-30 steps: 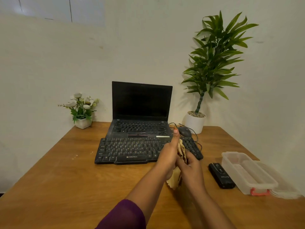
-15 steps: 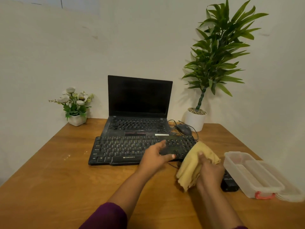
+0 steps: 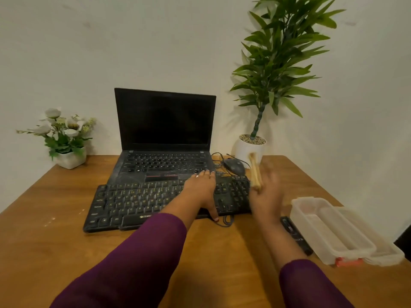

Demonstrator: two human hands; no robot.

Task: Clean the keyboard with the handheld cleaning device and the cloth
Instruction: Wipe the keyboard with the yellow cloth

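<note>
The wooden table (image 3: pixel 55 241) narrows toward the wall. Bare wood lies to the left of the keyboard and along the near side, where two purple-sleeved forearms cross it. An open laptop (image 3: pixel 164 121) with a dark screen stands at the back centre. A tall potted plant (image 3: pixel 278 63) is at the back right corner.

The black keyboard (image 3: pixel 133 201) lies crosswise in front of the laptop, its far edge over the laptop's palm rest. A clear plastic container (image 3: pixel 329 230) sits close to the table's right edge, with a clear lid (image 3: pixel 382 247) against its outer side. A small pot of white flowers (image 3: pixel 66 138) stands at the back left corner.

The black handheld cleaning device (image 3: pixel 295 236) lies between the right forearm and the container, untouched. A wired mouse (image 3: pixel 234 166) rests behind the keyboard's right end.

The left hand (image 3: pixel 200 190) lies flat across the keyboard's right half, fingers straight to the far edge and thumb at the near edge. The right hand (image 3: pixel 266 196), blurred, is raised just off the keyboard's right end. It grasps the yellow cloth (image 3: pixel 255 172), which stands up from it as a narrow strip.
</note>
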